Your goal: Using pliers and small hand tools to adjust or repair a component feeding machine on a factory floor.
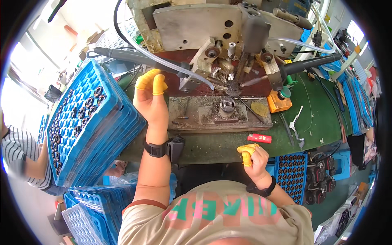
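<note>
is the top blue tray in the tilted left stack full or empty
Partly filled: dark parts sit in some pockets of the top blue tray, while many others show bare blue.

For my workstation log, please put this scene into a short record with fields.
Left hand: raised, left of the machine; yellow finger covers; grasp unclear
Right hand: low, near a small red cylinder; yellow finger covers; grasp unclear
Left side: stacked blue trays, dark parts in the top one
Right side: yellow-orange box on the green bench
Background: another person, partly visible at far left
</note>
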Motion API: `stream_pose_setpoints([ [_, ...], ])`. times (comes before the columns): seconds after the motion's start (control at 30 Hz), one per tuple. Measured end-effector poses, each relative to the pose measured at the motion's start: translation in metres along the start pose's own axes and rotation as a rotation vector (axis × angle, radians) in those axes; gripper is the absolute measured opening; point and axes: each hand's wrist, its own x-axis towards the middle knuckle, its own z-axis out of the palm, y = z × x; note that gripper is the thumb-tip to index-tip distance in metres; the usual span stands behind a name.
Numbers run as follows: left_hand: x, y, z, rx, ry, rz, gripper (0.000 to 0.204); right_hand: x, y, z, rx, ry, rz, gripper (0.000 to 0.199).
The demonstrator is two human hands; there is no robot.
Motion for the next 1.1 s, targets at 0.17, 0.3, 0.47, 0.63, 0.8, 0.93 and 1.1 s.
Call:
stream_pose_setpoints([
  [0.17,-0.001,0.008,-0.003,0.053,-0.01,0.006,0.015,-0.001,0.0,0.0,0.005,-0.003,-0.007,0.007],
  [0.3,-0.002,0.001,-0.007,0.11,-0.034,0.063,0.03,-0.004,-0.001,-0.002,-0.007,-0.002,-0.001,0.007],
  [0.47,0.0,-0.001,-0.003,0.159,-0.002,0.022,0.03,-0.002,0.0,-0.002,-0.004,-0.005,-0.002,0.006],
  [0.63,0.002,-0.003,-0.004,0.245,0.034,0.022,0.025,0.003,0.002,-0.007,0.121,-0.102,0.136,0.008],
  [0.8,0.0,-0.01,-0.008,0.219,0.011,0.012,0.03,0.018,0.01,-0.045,0.141,-0.064,0.23,0.013],
  [0.93,0.003,-0.013,-0.008,0.198,-0.009,0.005,0.038,0.031,0.037,-0.096,-0.246,0.174,0.382,0.014],
  [1.1,-0.001,-0.003,-0.009,0.245,-0.013,-0.03,0.025,0.032,0.112,-0.173,-0.683,0.072,0.392,0.018],
])
